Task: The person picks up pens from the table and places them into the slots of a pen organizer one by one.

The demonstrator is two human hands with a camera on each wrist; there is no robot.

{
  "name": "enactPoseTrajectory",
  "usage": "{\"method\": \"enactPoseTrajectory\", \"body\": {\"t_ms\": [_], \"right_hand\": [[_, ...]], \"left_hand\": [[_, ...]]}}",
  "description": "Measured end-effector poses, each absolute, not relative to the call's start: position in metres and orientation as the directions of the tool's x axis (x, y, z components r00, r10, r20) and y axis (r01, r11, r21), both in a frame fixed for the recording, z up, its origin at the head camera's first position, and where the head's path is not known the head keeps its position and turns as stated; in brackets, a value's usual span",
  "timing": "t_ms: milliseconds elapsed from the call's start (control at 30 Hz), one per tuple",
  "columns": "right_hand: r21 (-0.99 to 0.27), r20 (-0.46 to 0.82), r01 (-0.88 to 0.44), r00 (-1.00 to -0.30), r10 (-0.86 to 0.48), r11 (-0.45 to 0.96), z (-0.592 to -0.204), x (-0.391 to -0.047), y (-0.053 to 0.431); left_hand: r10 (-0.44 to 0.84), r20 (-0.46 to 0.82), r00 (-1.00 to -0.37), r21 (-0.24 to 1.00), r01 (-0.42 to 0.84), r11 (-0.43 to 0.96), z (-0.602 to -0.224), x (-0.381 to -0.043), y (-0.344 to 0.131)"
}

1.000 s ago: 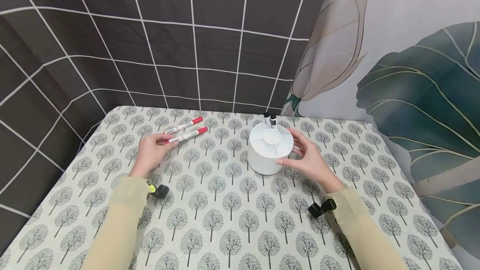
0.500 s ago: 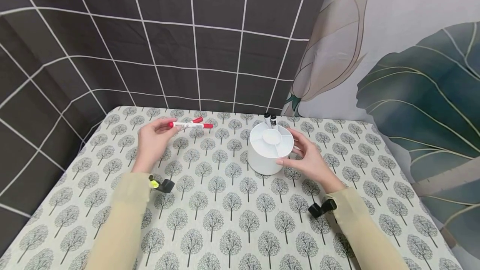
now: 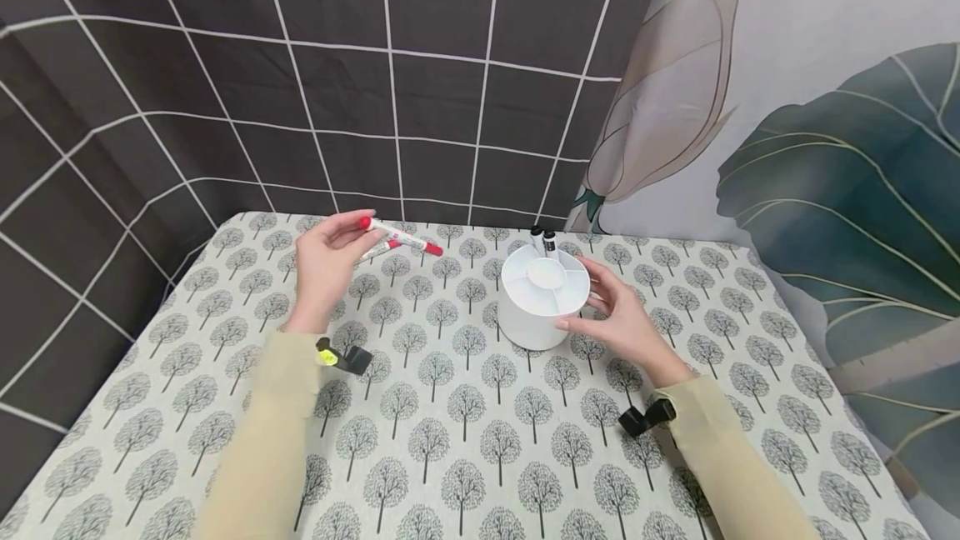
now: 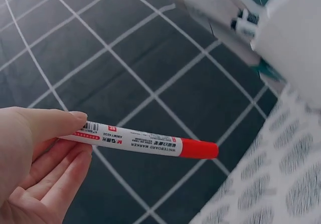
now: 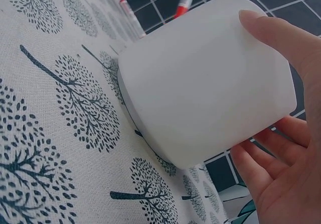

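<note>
My hands are apart: my left hand (image 3: 324, 269) pinches a red marker (image 4: 135, 141) near one end, up in the air, and my right hand (image 3: 626, 325) holds the side of a white pot (image 3: 528, 328), thumb on the near side, fingers round the other. The pot stands on the worktop (image 3: 468, 482), well apart from the marker. I only have the marker near its end, so it could tip or slip out if my pinch goes loose. It could bump the pot if it comes across too low, and the pot could slide if I push too hard. A second red marker (image 3: 378, 252) lies near my left hand, partly hidden; a knock could make it roll. Two black-capped markers (image 3: 551, 247) poke up from the back of the pot, so that part is blocked. Behind the worktop hangs a dark sheet (image 3: 435, 98) with white lines, and on my right a leafy curtain (image 3: 825, 190); neither is in the way.
</note>
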State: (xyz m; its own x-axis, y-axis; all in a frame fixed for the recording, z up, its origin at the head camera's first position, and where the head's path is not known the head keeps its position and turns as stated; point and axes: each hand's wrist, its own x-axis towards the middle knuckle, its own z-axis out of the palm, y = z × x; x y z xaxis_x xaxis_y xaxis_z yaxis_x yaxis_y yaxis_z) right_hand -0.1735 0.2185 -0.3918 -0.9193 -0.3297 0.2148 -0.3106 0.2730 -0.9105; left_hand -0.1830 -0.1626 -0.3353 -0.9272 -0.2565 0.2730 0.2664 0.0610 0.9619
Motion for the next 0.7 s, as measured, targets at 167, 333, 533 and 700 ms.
{"method": "enactPoseTrajectory", "body": {"t_ms": [167,333,533,700], "right_hand": [[-0.917,0.212,-0.302,-0.923,-0.321,0.26,-0.392,-0.173,0.219],[-0.924,0.186,-0.276,-0.929,-0.319,0.265,-0.378,-0.166,0.214],[-0.924,0.181,-0.271,-0.932,-0.315,0.271,-0.38,-0.167,0.215],[-0.927,0.179,-0.268,-0.931,-0.318,0.264,-0.38,-0.167,0.215]], "left_hand": [[-0.241,0.329,-0.913,0.942,0.336,0.013,-0.321,-0.183,-0.142],[-0.195,0.368,-0.909,0.923,0.382,-0.039,-0.308,-0.185,-0.119],[-0.121,0.412,-0.903,0.901,0.423,-0.093,-0.296,-0.188,-0.092],[-0.051,0.424,-0.904,0.899,0.427,-0.092,-0.293,-0.193,-0.071]]}}
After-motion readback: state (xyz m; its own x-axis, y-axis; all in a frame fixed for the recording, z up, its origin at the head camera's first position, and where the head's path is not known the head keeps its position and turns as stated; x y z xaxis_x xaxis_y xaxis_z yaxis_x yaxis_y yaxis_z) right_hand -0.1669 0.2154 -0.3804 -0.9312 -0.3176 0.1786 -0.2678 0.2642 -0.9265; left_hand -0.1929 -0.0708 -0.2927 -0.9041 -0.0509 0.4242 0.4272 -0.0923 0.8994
